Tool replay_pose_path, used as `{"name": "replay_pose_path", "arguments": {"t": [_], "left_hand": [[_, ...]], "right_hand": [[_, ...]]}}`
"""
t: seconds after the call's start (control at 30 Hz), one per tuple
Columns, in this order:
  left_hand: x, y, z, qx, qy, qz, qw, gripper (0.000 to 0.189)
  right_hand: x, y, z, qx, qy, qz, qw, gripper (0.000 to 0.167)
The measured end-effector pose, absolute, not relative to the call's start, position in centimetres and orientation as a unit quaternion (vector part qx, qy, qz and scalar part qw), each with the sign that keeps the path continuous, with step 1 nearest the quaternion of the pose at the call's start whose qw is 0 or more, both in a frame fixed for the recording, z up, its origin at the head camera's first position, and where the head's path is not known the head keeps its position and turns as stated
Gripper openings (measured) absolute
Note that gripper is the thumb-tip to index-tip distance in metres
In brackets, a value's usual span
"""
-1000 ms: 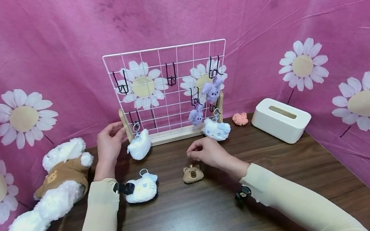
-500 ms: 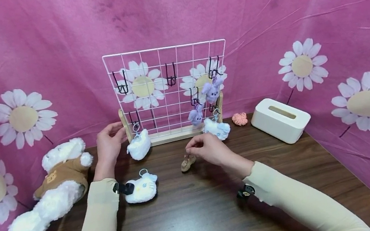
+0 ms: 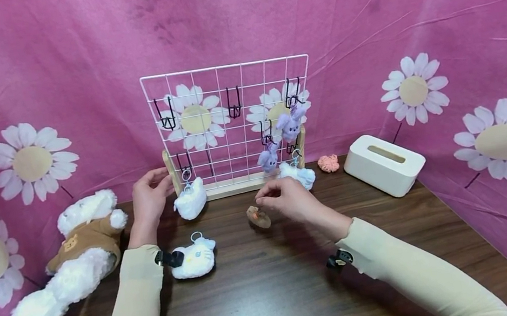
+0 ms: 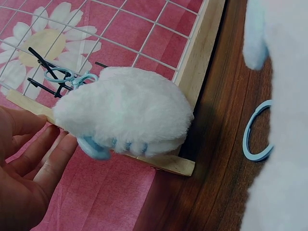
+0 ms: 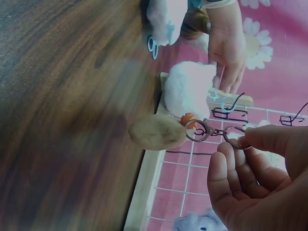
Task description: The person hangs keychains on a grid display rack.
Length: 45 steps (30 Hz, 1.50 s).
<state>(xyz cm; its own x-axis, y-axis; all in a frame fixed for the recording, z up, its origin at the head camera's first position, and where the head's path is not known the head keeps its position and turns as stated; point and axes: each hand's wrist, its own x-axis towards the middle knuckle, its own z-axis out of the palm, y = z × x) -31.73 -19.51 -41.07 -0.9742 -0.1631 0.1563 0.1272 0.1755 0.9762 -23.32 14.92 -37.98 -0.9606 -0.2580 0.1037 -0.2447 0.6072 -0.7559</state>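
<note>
My right hand [image 3: 289,199] pinches the metal ring [image 5: 236,138] of a brown plush keychain [image 3: 258,217]. The keychain hangs tilted over the table, its plain brown back [image 5: 156,132] and an orange bit [image 5: 188,120] showing in the right wrist view. At the rack's left side, my left hand [image 3: 150,198] holds the wooden post [image 4: 29,105] between thumb and fingers. A white plush keychain [image 4: 125,110] hangs beside it from a lower black hook. The white wire grid rack [image 3: 225,66] carries several black hooks. Two purple rabbit keychains [image 3: 289,126] hang at its right.
A white cat-face keychain [image 3: 193,260] lies on the table [image 3: 255,300] near my left wrist. Another white one [image 3: 304,176] hangs low at the rack's right. A coral hair tie [image 3: 328,163] and a white tissue box [image 3: 382,166] stand right; a white plush toy [image 3: 85,248] sits left.
My right hand has raised the brown keychain off the table toward the rack, and it has turned from its face to its back. My left hand has stayed at the post.
</note>
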Motion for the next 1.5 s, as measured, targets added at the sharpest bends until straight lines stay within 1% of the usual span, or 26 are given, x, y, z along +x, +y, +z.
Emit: {"name": "replay_pose_path", "arguments": {"t": [0.5,0.77,1.0,1.27,1.5], "left_hand": [[-31.8,-19.4,-41.1,0.015,-0.761,-0.638,0.116,0.037],[-31.8,-19.5,-41.1,0.008,-0.76,-0.639,0.115,0.038],[-31.6,-19.5,-40.9,0.005,-0.76,-0.639,0.114,0.039],[-31.8,-19.5,-41.0,0.002,-0.756,-0.644,0.116,0.039],[-31.7,-19.5,-41.0,0.009,-0.761,-0.64,0.111,0.039]], "right_hand": [[-23.1,14.9,-34.9,-0.146,0.894,-0.424,-0.01,0.007],[-23.7,14.8,-33.3,-0.146,0.89,-0.432,-0.013,0.01],[-24.3,14.8,-31.8,-0.157,0.886,-0.435,-0.033,0.01],[-24.8,14.5,-30.1,-0.159,0.873,-0.459,-0.041,0.013],[-25.1,14.3,-28.7,-0.149,0.874,-0.461,-0.042,0.012]]}}
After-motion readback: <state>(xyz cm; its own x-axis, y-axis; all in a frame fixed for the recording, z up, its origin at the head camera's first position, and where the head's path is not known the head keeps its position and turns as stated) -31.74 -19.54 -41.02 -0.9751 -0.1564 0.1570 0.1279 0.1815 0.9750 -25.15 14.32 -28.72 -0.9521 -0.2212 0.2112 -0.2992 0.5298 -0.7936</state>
